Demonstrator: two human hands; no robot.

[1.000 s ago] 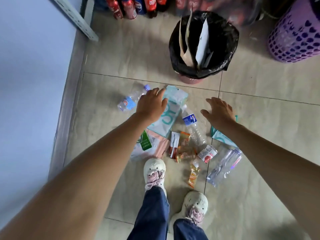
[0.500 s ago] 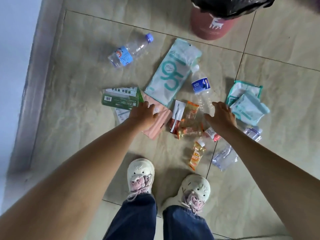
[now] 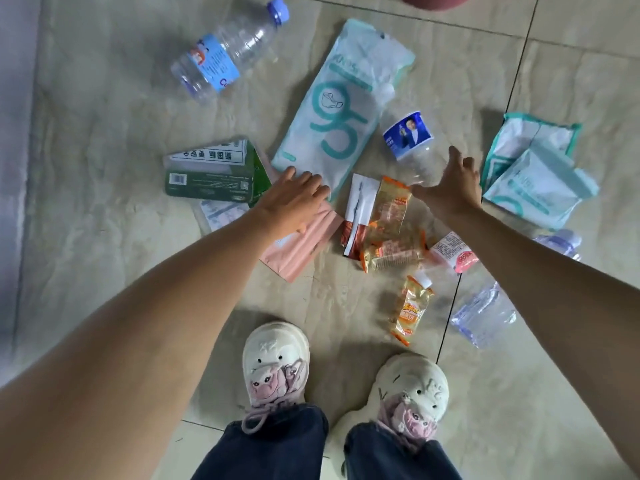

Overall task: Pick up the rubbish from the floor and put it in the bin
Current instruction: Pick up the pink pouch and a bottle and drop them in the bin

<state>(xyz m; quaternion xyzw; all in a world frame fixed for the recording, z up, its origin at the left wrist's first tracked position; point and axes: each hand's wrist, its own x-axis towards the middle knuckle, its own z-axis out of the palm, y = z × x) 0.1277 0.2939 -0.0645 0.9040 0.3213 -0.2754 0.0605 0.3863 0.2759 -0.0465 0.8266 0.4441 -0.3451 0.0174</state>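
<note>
Rubbish lies scattered on the tiled floor. My left hand [image 3: 294,199] hovers open over a pink packet [image 3: 301,247], next to a green box [image 3: 211,174] and a large teal mask pouch [image 3: 339,109]. My right hand [image 3: 450,185] is open, fingers spread, over a clear bottle with a dark blue label [image 3: 408,133]. Orange snack wrappers [image 3: 391,230] lie between the hands. A bottle with a light blue label [image 3: 228,50] lies at the far left. Only the red base of the bin [image 3: 433,0] shows at the top edge.
Two teal pouches [image 3: 533,174] lie at the right, with a crushed clear bottle [image 3: 485,313] below them. A small orange wrapper [image 3: 410,310] lies near my right shoe [image 3: 412,389]. My left shoe [image 3: 275,362] stands by the pink packet. A wall skirting [image 3: 17,168] runs along the left.
The view has tilted down and come closer to the floor, so the bin has nearly left the frame. Both hands have dropped from near the bin to just above the rubbish.
</note>
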